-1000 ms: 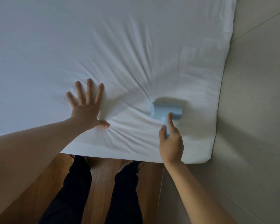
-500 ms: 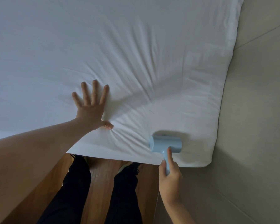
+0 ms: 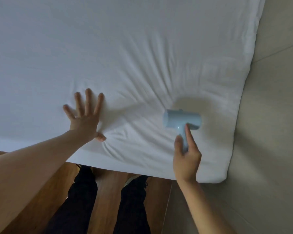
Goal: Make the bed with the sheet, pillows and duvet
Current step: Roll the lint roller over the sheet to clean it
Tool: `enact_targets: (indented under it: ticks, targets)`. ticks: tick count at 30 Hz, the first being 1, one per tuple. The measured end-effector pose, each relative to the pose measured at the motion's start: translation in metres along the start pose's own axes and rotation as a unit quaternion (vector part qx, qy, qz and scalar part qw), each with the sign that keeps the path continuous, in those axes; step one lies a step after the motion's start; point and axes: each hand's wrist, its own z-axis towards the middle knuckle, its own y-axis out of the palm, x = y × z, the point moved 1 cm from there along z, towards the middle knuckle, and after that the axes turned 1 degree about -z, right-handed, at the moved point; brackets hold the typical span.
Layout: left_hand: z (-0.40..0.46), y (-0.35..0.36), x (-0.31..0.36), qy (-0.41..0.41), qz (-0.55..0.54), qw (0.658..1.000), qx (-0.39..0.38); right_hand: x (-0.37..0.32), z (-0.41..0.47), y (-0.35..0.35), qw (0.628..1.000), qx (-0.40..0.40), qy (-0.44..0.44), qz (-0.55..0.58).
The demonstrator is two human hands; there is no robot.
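- A white fitted sheet [image 3: 125, 56] covers the bed, filling the view from nine o'clock round to two o'clock; its near corner sits at about four o'clock. No pillows or duvet are in view.
- Creases fan out across the sheet from the centre toward one o'clock.
- A beige wall [image 3: 274, 115] runs down the three o'clock side, touching the bed's edge, so there is little room beside that corner.
- A wooden floor [image 3: 107, 191] and the person's dark-trousered legs [image 3: 78, 200] show at six o'clock.
- The left hand [image 3: 85, 119], at nine o'clock of centre, presses flat on the sheet with fingers spread wide, as it did a second ago.
- The right hand [image 3: 186, 157], at five o'clock, grips the handle of a pale blue handheld fabric steamer [image 3: 182, 120], index finger laid along it.
- The steamer's head has moved back up the sheet, away from the near edge where it was half a second ago, which suggests back-and-forth smoothing passes; the sheet stage seems unfinished.
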Motion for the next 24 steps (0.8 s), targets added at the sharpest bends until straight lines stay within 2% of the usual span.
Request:
enact_targets:
  ticks: [4, 7, 10, 12, 14, 21, 24]
  targets:
    - [0.006, 0.001, -0.002, -0.006, -0.005, 1.0, -0.012, -0.045, 0.134, 0.058, 0.998, 0.04, 0.006, -0.055]
    - [0.01, 0.003, -0.001, -0.003, -0.002, 1.0, -0.011, -0.071, 0.216, 0.088, 0.991, -0.033, 0.056, -0.116]
    - [0.012, 0.002, -0.006, 0.006, 0.011, 1.0, 0.003, -0.077, 0.244, 0.105, 0.981, -0.107, 0.108, -0.123]
    - [0.011, 0.002, -0.008, 0.015, 0.015, 1.0, 0.011, -0.07, 0.235, 0.106, 0.98, -0.121, 0.12, -0.098]
    - [0.01, 0.0, -0.008, 0.017, 0.022, 1.0, 0.011, -0.06, 0.21, 0.099, 0.979, -0.119, 0.114, -0.119]
    - [0.008, -0.004, -0.004, 0.001, 0.034, 0.999, 0.002, -0.024, 0.079, 0.059, 0.98, -0.111, 0.111, -0.124]
    - [0.007, -0.005, -0.003, 0.001, 0.034, 0.999, -0.001, -0.013, 0.035, 0.05, 0.982, -0.097, 0.083, -0.139]
